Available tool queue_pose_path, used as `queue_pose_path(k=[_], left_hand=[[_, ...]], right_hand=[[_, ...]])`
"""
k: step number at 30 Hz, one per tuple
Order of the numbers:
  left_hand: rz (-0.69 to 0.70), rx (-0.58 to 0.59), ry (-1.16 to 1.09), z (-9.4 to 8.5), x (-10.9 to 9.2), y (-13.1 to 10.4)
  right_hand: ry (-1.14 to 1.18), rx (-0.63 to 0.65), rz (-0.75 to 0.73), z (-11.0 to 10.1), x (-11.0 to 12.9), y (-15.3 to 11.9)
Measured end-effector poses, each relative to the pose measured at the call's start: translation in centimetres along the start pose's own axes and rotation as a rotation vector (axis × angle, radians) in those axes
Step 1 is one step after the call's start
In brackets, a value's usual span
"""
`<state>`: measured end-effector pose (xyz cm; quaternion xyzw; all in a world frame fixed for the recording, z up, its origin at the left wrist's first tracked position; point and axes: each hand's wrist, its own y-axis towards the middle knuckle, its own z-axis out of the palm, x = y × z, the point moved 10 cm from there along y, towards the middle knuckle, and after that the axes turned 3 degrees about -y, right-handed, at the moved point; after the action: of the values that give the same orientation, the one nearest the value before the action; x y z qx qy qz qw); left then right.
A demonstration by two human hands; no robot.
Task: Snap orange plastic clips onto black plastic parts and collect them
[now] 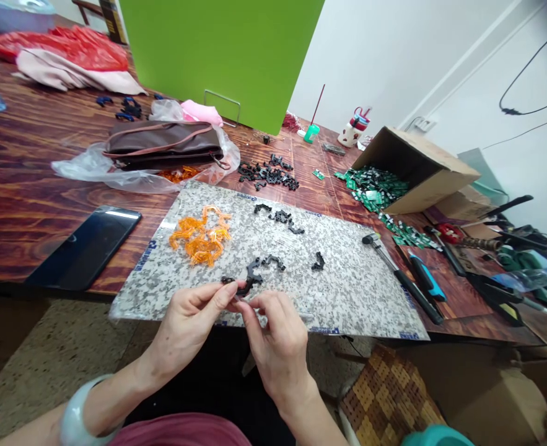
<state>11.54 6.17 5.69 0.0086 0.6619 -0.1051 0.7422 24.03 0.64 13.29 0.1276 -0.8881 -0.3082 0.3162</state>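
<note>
My left hand [192,325] pinches a small curved black plastic clip [244,288] between thumb and fingers, just above the near edge of a speckled grey board [347,291]. Close against it, my right hand [275,337] has its thumb and fingertips pressed together at the lower side of the clip; what they grip there is partly hidden. Beyond the fingers lie more black clips [274,262], one of them [318,261] off to the right. A pile of translucent orange clips [201,238] rests on the board's left part.
A phone [87,248] lies left of the board. Behind are a brown bag [166,144] on clear plastic and a heap of black parts [268,173]. Green circuit boards [375,189] spill from a cardboard box [422,167]. A hammer [407,285] crosses the board's right edge.
</note>
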Motion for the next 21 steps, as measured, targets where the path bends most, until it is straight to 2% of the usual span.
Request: queue_pose_path(k=[3,6,13,21], left_hand=[[0.02,-0.003,0.011,0.1,-0.1,-0.1],[0.02,-0.006,0.017,0.3,0.0,-0.1],[0.024,-0.01,0.023,0.6,-0.3,0.0],[0.019,0.028,0.038,1.1,-0.3,-0.1]], right_hand=[[0.054,0.046,0.05,0.6,-0.3,-0.3],[0.023,0.077,0.036,0.9,0.1,-0.4],[-0.011,0.051,-0.007,0.4,0.8,-0.1],[0.026,0.052,0.022,0.4,0.4,-0.3]])
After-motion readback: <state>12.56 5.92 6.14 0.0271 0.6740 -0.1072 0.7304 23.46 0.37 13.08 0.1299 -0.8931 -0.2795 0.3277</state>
